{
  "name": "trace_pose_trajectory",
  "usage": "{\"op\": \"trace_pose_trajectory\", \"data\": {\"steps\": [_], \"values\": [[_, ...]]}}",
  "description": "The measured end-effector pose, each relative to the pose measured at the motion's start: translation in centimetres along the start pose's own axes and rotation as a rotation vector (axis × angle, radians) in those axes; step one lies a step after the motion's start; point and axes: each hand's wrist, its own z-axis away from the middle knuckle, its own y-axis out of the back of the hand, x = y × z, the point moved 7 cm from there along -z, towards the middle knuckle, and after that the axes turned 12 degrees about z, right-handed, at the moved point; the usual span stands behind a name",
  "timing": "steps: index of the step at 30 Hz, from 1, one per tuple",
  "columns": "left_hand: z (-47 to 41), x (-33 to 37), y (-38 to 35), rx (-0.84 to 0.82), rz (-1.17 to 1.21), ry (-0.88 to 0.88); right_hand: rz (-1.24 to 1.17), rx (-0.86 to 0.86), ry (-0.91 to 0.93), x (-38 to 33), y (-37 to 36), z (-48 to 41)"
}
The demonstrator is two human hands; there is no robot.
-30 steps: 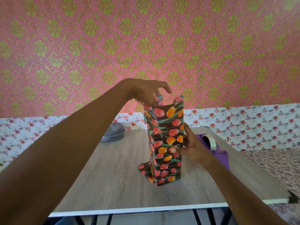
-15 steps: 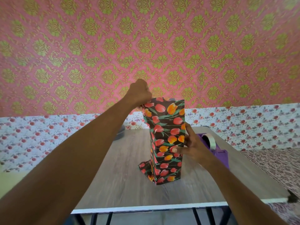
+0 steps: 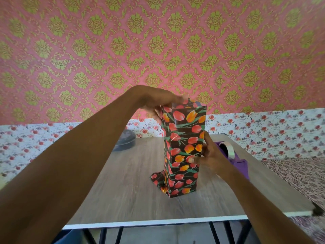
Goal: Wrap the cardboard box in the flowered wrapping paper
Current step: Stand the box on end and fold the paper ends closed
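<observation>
From my remote seat I see the flowered wrapping paper (image 3: 184,138) standing as a tall, narrow sleeve on end near the middle of the worktop (image 3: 131,182). The cardboard box must be inside it, fully hidden. My right hand (image 3: 211,155) clasps the sleeve halfway up its right edge, thumb on the front face and fingers curled round the side. My left hand (image 3: 158,101) is at the open top of the paper, but it is blurred, and I cannot tell whether it presses flat or pinches the edge. A loose flap (image 3: 157,178) splays out at the foot, so I judge the base uneven. A push from the top left could tip the package toward the purple tape dispenser (image 3: 235,159) just behind my right hand. A hard fold could crumple or tear the unsupported top rim. If my right hand slackens, the seam may spring open. A grey lidded container (image 3: 125,141) sits at the back, well apart.
</observation>
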Motion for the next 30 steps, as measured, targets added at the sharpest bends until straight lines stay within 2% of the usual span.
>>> {"op": "trace_pose_trajectory", "data": {"steps": [2,4,7,9,10,15,17,19,21,23,24,27,30], "values": [[0.5,0.8,0.4,0.05,0.085,-0.092,-0.002,0.001,0.0,0.0,0.1,0.0],[1.5,1.4,0.4,0.003,0.033,-0.164,-0.005,-0.001,-0.003,0.0,0.2,0.0],[2.7,1.3,0.3,-0.054,-0.26,-0.174,-0.015,-0.004,-0.01,0.0,0.1,0.0],[2.9,1.7,0.7,0.05,-0.474,-0.225,-0.017,0.001,-0.015,-0.1,0.1,0.0],[3.2,2.1,0.9,0.103,-0.493,-0.262,-0.02,0.005,-0.016,-0.1,0.1,0.0],[4.4,2.9,0.1,0.178,-0.418,-0.497,-0.043,0.019,-0.021,-0.3,0.3,0.1],[4.7,2.6,0.4,0.239,-0.311,-0.561,-0.047,0.016,-0.028,-0.4,0.3,0.1],[5.1,1.9,1.5,0.387,-0.113,-0.63,-0.058,0.002,-0.035,-0.7,0.1,0.1],[5.9,0.3,2.7,0.645,0.095,-0.697,-0.053,-0.012,-0.033,-1.0,-0.4,0.0],[6.3,-2.4,2.0,0.868,0.145,-0.686,-0.04,-0.012,-0.037,-1.2,-0.7,0.0],[6.1,-3.9,1.1,0.911,0.144,-0.66,-0.033,-0.005,-0.044,-1.3,-0.8,0.0],[5.1,-7.4,-1.8,0.901,0.226,-0.635,0.006,-0.002,-0.048,-1.8,-1.0,0.0],[4.6,-8.4,-3.2,0.885,0.313,-0.685,0.029,-0.017,-0.057,-2.2,-1.2,-0.1]]}}
